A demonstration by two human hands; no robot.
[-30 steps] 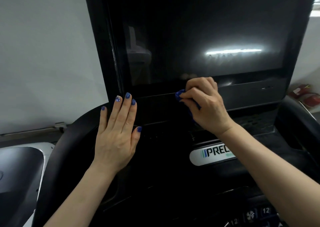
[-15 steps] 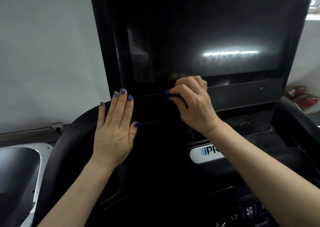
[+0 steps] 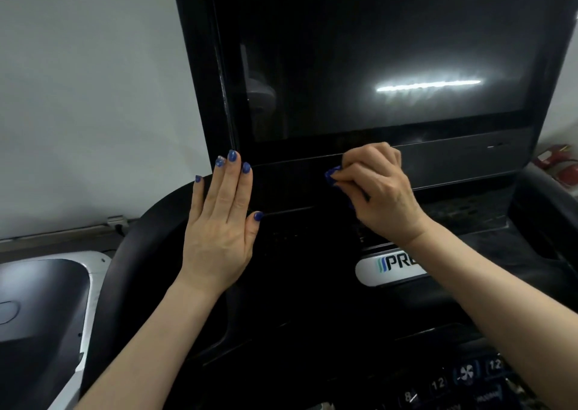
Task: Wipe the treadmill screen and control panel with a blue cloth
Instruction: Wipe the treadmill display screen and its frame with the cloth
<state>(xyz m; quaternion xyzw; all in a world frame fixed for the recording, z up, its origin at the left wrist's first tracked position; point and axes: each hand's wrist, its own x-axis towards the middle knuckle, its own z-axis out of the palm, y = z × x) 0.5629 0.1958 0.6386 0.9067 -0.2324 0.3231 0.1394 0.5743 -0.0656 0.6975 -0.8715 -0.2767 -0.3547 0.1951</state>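
Pinching a bunched blue cloth, my right hand rubs the bezel strip below the dark glossy treadmill screen. At 9 o'clock, my left hand presses flat, fingers straight. So little cloth showing risks my knuckles smearing the glass.

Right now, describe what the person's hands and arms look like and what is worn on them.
Both arms are bare to the frame edge: no sleeves, watch or bracelets show. The left hand has blue polished nails, one with a paler glittery finish. The right hand shows no rings; its nails are hidden.
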